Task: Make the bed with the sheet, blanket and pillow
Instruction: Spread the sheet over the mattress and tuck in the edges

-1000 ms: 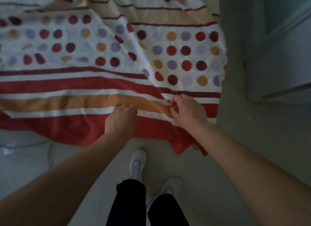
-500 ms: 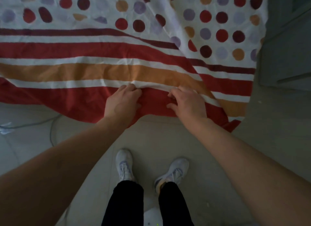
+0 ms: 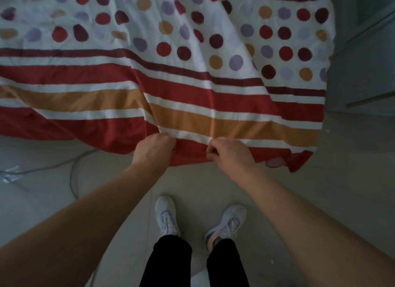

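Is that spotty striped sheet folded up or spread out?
Spread out: the sheet lies open though wrinkled, both hands gripping its near edge.

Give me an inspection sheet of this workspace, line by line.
Surface: pale tiled floor; the bed itself is hidden under cloth.
Job's things: striped and dotted sheet spread out, creased, its red edge hanging toward the floor; blanket and pillow not seen.
Clutter: crumpled clear plastic on the floor at left.
Grippers: left hand and right hand both pinch the sheet's near edge.
Cables: grey cable looping across the floor.
Surroundings: grey door at right.
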Available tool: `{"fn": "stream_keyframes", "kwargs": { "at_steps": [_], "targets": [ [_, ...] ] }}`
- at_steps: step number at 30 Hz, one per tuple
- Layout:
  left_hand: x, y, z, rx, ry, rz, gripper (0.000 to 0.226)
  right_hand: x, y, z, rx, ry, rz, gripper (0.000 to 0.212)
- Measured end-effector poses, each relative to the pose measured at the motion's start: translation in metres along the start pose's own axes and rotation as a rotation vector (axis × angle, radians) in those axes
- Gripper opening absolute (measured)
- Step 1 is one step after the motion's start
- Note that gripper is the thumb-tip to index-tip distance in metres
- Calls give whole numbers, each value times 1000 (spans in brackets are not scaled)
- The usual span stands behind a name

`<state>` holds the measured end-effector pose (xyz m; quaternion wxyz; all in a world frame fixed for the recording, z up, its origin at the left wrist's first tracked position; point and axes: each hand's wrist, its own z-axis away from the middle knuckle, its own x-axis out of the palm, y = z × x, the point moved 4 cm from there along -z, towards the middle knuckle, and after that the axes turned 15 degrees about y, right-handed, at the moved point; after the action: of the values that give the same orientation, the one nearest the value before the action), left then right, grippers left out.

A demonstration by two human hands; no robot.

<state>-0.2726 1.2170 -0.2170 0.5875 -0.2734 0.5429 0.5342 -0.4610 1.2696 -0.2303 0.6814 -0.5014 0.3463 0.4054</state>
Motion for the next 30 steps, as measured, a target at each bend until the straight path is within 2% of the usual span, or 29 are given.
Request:
{"fn": "stream_keyframes", "kwargs": {
  "at_steps": [4, 9, 14, 23, 30],
  "targets": [
    [7, -28, 24, -63, 7, 32, 14, 20, -25, 7, -71, -79, 49, 10],
    [3, -41, 39, -46, 129, 91, 7, 13, -45, 4, -136, -35, 89, 11],
    [-20, -74, 50, -129, 235, 119, 5, -3, -76, -18, -199, -12, 144, 15],
    [-87, -170, 85, -328, 427, 114, 6, -3, -197, -52, -393, 45, 174, 14],
    [-137, -268, 136, -509, 528, 95, 19, 19, -329, -61, -599, 96, 209, 25]
  ]
}}
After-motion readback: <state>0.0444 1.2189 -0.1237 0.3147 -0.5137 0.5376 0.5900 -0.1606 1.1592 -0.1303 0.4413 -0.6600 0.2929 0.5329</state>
